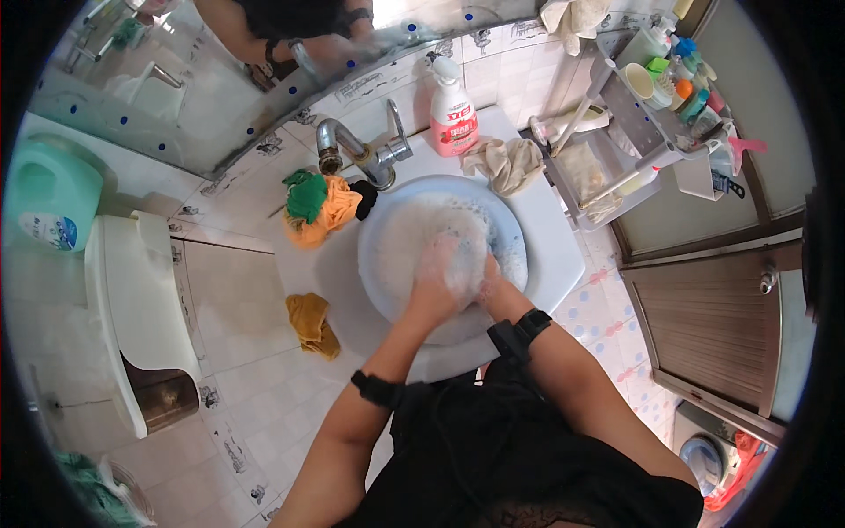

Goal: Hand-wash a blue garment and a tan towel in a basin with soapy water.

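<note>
A light blue basin stands in the white washbasin, filled with cloudy, sudsy water. Both of my hands are down in it, close together. Thick foam coats my left hand, and its fingers are blurred among the suds. My right hand reaches in beside it, with its fingers hidden behind the white foam. A pale, foamy mass lies at my hands; whether it is cloth or only suds I cannot make out. Each wrist wears a black strap.
Behind the basin are a faucet and a white-and-pink pump bottle. A beige cloth lies right of them; orange, green and black cloths and a mustard cloth lie left. A grey rack with toiletries stands at right.
</note>
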Tool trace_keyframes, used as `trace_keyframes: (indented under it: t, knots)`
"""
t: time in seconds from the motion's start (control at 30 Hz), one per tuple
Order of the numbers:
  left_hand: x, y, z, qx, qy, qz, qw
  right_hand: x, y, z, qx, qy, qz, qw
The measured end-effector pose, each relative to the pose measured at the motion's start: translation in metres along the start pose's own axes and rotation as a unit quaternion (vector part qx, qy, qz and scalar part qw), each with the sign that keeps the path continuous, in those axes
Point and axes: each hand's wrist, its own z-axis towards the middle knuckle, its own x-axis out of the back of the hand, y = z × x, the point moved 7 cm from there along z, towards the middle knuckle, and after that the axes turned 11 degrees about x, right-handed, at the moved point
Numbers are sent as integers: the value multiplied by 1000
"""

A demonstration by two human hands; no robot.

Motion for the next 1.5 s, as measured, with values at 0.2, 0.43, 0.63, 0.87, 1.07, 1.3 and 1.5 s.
trace_keyframes:
  t: [0.2,0.43,0.63,0.87,1.07,1.3,1.5]
  knots:
    - [-11,-29,-2,-49,127,227,964,14,9,2,127,127,-218,959]
    - [-15,-43,10,217,28,62,974,18,2,-8,103,241,-211,942]
    - [-24,-100,16,231,-171,300,910,4,2,-25,76,244,-260,931]
    - [-34,-99,-11,184,-218,264,921,-4,-19,-32,20,271,-219,937]
    - [-67,-142,-2,226,-355,300,856,-11,-2,-26,21,320,-237,917]
    - [17,44,-6,3,-20,72,997,-23,-1,1,13,80,-30,996]
    - [18,-14,12,168,79,-118,975,-25,9,-4,157,100,-217,958]
